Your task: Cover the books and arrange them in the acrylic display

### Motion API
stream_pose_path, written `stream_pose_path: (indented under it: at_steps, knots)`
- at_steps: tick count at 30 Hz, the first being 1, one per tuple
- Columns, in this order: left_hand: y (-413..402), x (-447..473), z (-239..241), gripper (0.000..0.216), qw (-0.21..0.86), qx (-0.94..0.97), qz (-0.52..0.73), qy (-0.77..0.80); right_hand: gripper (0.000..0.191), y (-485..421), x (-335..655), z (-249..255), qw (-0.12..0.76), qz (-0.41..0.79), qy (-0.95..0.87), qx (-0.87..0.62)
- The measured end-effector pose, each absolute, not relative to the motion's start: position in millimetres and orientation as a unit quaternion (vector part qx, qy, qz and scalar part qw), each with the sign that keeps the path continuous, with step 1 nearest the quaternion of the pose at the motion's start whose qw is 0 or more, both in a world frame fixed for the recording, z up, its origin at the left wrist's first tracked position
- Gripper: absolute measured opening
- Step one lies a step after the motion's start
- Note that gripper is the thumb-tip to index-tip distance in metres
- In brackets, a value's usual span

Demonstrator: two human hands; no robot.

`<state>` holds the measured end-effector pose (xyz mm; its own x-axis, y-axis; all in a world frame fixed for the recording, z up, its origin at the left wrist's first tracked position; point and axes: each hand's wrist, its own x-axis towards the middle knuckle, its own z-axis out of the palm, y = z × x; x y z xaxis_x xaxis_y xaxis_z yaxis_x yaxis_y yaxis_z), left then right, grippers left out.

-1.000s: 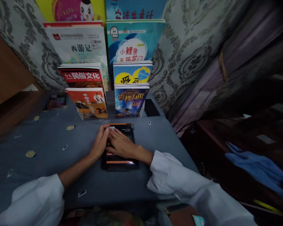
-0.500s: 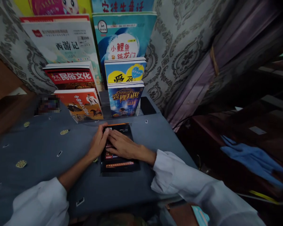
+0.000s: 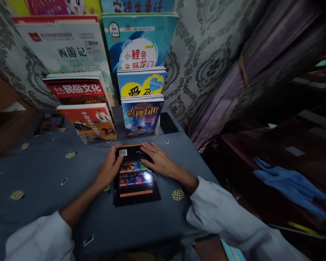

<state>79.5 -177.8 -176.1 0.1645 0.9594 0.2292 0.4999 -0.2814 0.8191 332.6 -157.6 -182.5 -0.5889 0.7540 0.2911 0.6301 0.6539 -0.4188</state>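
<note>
**Hands off the middle of the book now**

Half a second back my hands were stacked over the cover, and now they've slid apart. My left hand (image 3: 110, 168) rests loosely open along the left edge of the book (image 3: 135, 181). My right hand (image 3: 158, 160) lies flat, fingers spread over the far right corner. Neither is gripping anything. The book lies flat on the tablecloth (image 3: 57, 203), long side running away from me, barcode end toward the display books (image 3: 142, 116).

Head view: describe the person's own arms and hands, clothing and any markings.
Both arms wear loose white long sleeves, the left sleeve and right sleeve ending short of the wrists, so the forearms are bare. The left hand and right hand are bare: no gloves, rings, watch or markings show.
</note>
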Motion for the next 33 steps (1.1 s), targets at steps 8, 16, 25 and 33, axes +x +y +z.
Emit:
stream_pose_path:
  at_steps: [8, 16, 25, 33]
  knots:
    - [-183, 77, -172, 0.044, 0.136, 0.796, 0.269, 0.524, 0.047, -153, 335, -187, 0.289, 0.213, -0.844, -0.398]
    - [-177, 77, -182, 0.056, 0.068, 0.852, 0.19, 0.483, 0.046, -149, 337, -177, 0.33, 0.284, -0.795, -0.422]
    - [-162, 84, -176, 0.071, 0.109, 0.892, 0.15, 0.412, 0.055, -144, 339, -179, 0.351, 0.327, -0.778, -0.406]
    - [-150, 95, -165, 0.056, 0.114, 0.938, 0.094, 0.314, 0.057, -141, 339, -180, 0.353, 0.332, -0.78, -0.396]
